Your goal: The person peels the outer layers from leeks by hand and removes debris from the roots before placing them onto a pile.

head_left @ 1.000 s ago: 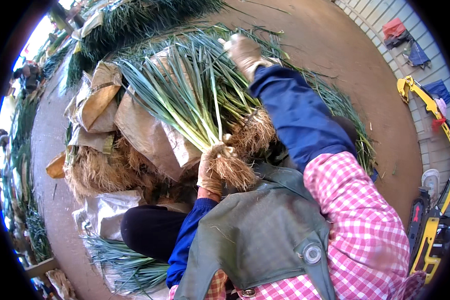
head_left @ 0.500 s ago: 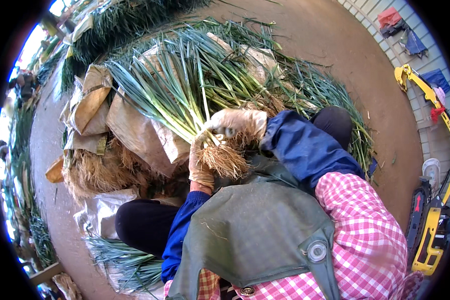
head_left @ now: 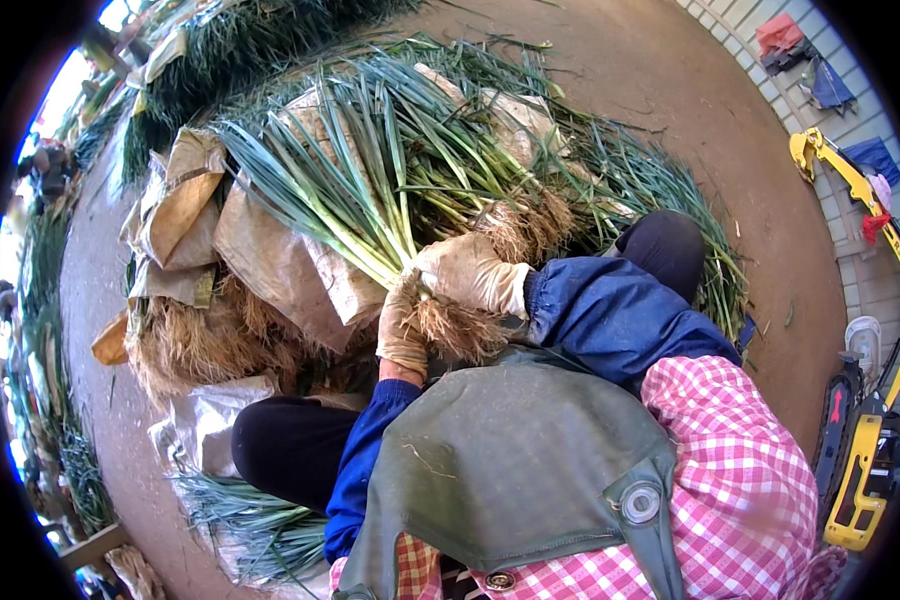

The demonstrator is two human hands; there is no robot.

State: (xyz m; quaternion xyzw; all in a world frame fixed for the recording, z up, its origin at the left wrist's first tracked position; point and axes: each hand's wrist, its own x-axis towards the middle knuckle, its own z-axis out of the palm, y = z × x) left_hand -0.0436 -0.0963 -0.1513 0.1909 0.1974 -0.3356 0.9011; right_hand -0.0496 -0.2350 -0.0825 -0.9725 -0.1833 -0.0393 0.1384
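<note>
My gloved left hand [head_left: 402, 322] is wrapped round the lower stems of a bunch of green onions [head_left: 370, 225]. Their green leaves fan out to the far left, and brown roots [head_left: 458, 328] hang out below my hands. From the right, my gloved right hand [head_left: 470, 272] lies against the same bunch just above the roots. Its fingertips are hidden behind the stems and the other glove, so its grip cannot be made out. Just beyond it lies a loose pile of green onions [head_left: 470, 160] with their roots [head_left: 520, 225] toward me.
Tan sacks [head_left: 260, 250] lie at the left, above a rooty bundle [head_left: 195, 345]. More green onions [head_left: 255, 520] rest by my left knee. A bigger heap [head_left: 240, 70] stands at the far left. Yellow machinery [head_left: 860, 480] is at the right, by the tiled wall.
My right hand has come down and nearer over the stem bases, covering part of the roots. My left hand keeps its place round the bunch.
</note>
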